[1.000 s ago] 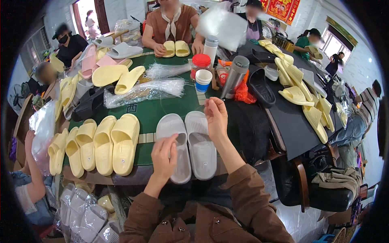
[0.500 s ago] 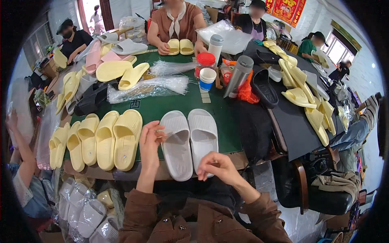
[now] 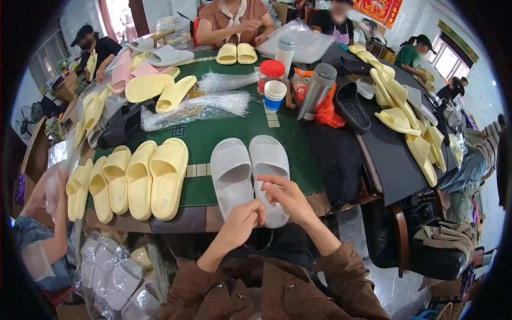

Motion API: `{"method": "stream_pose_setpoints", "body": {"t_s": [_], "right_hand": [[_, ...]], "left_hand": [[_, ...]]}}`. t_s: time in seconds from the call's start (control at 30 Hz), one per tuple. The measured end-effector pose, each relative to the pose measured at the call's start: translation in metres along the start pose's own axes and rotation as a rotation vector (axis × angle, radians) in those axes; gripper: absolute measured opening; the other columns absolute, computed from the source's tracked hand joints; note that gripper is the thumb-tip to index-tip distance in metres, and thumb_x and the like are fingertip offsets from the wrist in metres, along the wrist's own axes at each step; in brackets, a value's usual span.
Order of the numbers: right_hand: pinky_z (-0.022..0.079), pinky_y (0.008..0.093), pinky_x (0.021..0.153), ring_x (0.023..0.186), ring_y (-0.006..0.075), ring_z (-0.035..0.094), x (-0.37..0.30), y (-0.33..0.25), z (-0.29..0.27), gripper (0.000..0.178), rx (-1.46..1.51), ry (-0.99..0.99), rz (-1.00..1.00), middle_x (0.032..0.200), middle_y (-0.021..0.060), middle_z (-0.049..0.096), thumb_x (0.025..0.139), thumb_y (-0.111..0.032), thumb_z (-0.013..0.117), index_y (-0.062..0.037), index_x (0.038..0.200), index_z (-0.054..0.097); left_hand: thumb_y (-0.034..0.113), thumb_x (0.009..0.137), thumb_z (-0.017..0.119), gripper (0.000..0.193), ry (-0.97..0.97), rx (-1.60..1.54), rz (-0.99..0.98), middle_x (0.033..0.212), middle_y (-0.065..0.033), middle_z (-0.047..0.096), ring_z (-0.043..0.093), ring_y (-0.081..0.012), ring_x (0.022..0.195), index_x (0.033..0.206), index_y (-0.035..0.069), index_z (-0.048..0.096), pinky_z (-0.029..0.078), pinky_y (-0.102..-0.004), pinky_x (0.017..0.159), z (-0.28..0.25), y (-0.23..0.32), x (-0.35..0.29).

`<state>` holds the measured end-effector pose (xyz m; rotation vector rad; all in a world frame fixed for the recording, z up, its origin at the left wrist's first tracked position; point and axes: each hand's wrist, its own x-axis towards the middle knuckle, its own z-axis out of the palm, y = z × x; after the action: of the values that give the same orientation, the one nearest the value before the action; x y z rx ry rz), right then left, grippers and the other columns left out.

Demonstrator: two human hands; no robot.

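A pair of grey slide slippers sits side by side in front of me, heels at the table's near edge: the left slipper [image 3: 231, 154] and the right slipper [image 3: 268, 152]. My left hand [image 3: 241, 224] is over the heel of the left one, fingers curled together; whatever they pinch, if anything, cannot be made out. Above the right slipper is my right hand [image 3: 290, 198], its index finger stretched out and the others loosely bent, with nothing visible in it. Left of the pair, several yellow slippers [image 3: 169, 178] stand in a row.
Clear plastic bags [image 3: 197, 111] lie across the green mat [image 3: 213, 133]. Beyond are a paper cup [image 3: 274, 96], a red-lidded jar [image 3: 271, 74] and a steel tumbler [image 3: 318, 90]. Bagged grey slippers [image 3: 120, 282] are below left; a chair [image 3: 426, 256] stands right. Co-workers sit around the table.
My left hand has moved from beside the left grey slipper down and right to its heel. My right hand has risen over the right slipper. The co-worker opposite has let go of the yellow slippers.
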<state>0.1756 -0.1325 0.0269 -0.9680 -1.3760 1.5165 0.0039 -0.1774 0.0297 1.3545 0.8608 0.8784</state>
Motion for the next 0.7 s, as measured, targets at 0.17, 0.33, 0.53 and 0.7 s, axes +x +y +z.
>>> {"method": "stream_pose_setpoints", "body": {"t_s": [0.17, 0.33, 0.53, 0.7], "right_hand": [[0.029, 0.0181, 0.051, 0.058, 0.0010, 0.038, 0.007, -0.004, 0.007, 0.024, 0.137, -0.050, 0.135, 0.065, -0.0070, 0.046, 0.096, -0.023, 0.057, -0.0016, 0.101, 0.065], [0.025, 0.0187, 0.047, 0.053, 0.0009, 0.037, 0.012, -0.005, 0.007, 0.020, 0.147, 0.046, 0.113, 0.062, -0.0071, 0.045, 0.096, -0.020, 0.056, -0.0027, 0.091, 0.064], [0.035, 0.0193, 0.051, 0.057, 0.0042, 0.044, 0.013, 0.003, 0.009, 0.022, 0.013, 0.030, 0.042, 0.070, -0.0024, 0.051, 0.097, -0.015, 0.051, 0.0007, 0.107, 0.063], [0.047, 0.0225, 0.066, 0.070, 0.0091, 0.052, 0.003, 0.032, -0.006, 0.038, -0.275, 0.061, -0.268, 0.085, 0.0031, 0.055, 0.097, -0.004, 0.046, 0.0018, 0.134, 0.049]], "left_hand": [[-0.005, 0.085, 0.035, 0.017, -0.030, -0.004, -0.051, 0.074, -0.0035, 0.050, 0.043, -0.0098, 0.063, 0.082, 0.000, 0.052, 0.037, -0.0252, 0.058, -0.001, 0.002, 0.000], [-0.003, 0.088, 0.054, 0.016, 0.387, 0.384, 0.294, 0.089, -0.0068, 0.055, 0.050, -0.0145, 0.066, 0.100, 0.003, 0.062, 0.043, -0.0261, 0.064, 0.003, 0.012, 0.000], [-0.002, 0.088, 0.054, 0.019, 0.354, 0.335, 0.188, 0.096, -0.0073, 0.056, 0.054, -0.0114, 0.072, 0.105, 0.001, 0.063, 0.043, -0.0242, 0.064, -0.004, -0.001, -0.004], [0.000, 0.092, 0.048, 0.025, 0.442, -0.118, 0.051, 0.097, -0.0043, 0.057, 0.054, -0.0102, 0.078, 0.114, -0.005, 0.060, 0.043, -0.0241, 0.071, -0.017, -0.017, -0.019]]}}
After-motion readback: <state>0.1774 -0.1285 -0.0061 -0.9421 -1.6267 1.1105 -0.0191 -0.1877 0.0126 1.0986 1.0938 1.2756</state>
